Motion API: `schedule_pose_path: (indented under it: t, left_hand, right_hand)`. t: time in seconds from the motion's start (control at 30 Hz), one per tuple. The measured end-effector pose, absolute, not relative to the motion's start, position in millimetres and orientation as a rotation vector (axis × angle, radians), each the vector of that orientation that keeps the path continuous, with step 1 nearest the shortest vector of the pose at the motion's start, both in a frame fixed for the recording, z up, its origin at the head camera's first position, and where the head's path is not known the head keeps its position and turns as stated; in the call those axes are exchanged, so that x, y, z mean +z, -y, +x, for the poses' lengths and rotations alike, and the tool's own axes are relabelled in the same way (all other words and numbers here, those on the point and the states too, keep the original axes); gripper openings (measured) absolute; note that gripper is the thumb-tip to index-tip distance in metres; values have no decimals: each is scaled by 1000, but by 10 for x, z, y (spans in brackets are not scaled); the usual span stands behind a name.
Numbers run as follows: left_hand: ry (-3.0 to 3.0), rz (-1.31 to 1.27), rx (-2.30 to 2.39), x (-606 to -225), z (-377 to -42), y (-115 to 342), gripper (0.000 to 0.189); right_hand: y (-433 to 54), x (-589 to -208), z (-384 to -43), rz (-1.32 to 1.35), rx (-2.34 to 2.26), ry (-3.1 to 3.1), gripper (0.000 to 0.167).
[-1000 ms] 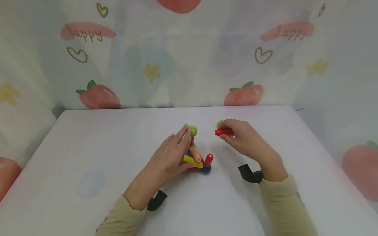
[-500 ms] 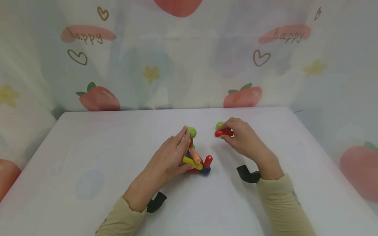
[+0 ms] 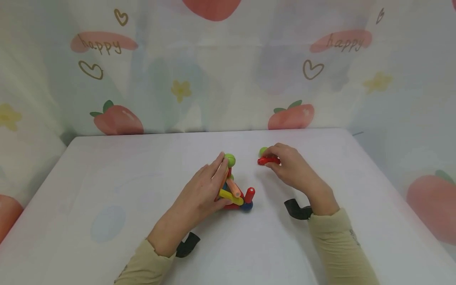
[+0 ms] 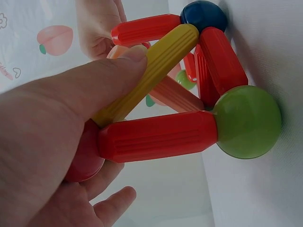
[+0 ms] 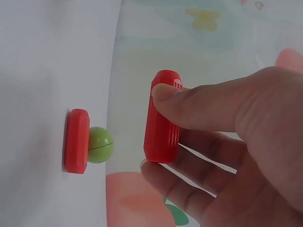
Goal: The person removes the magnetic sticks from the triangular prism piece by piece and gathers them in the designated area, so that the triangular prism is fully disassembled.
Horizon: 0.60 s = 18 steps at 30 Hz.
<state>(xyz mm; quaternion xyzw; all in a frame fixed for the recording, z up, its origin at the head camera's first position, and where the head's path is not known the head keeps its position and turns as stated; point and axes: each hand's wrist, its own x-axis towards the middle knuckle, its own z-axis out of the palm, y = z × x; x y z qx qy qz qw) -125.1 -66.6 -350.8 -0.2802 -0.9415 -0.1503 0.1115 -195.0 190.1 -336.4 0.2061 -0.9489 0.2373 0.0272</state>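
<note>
My left hand (image 3: pixel 199 190) holds a structure of plastic rods and balls, with the thumb on its yellow rod (image 4: pixel 161 66) and near a red ball (image 4: pixel 86 156). Red rods join a blue ball (image 4: pixel 204 16) and a green ball (image 4: pixel 247 122). In the head view another green ball (image 3: pixel 229 160) tops the structure by my fingertips, and a short red rod (image 3: pixel 250 194) sticks up at its right corner. My right hand (image 3: pixel 292 166) pinches a loose red rod (image 5: pixel 162 127) between thumb and fingers, apart from the table. Below it lie a second red rod (image 5: pixel 77 142) and a green ball (image 5: pixel 101 144).
The white tabletop (image 3: pixel 117 174) spreads around both hands. A printed curtain (image 3: pixel 221 71) with strawberries and hearts hangs behind it. Black straps (image 3: pixel 298 209) show at both wrists.
The head view has shifted slightly. Both hands keep their holds, the left on the structure and the right on the red rod, with little visible movement.
</note>
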Motion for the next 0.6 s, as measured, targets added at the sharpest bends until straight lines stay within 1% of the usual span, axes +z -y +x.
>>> schedule_pose_path:
  t: [0.33,0.6]
  left_hand:
    - [2765,-814,-440,-3511,-1254,669,102]
    - [2762,-821,-450,-3519,-1258,664,102]
  right_hand:
    - [-1899,-3419,-1990,596,735,2973,30]
    - [-1924,-3516,-2061,606,689,2985,26]
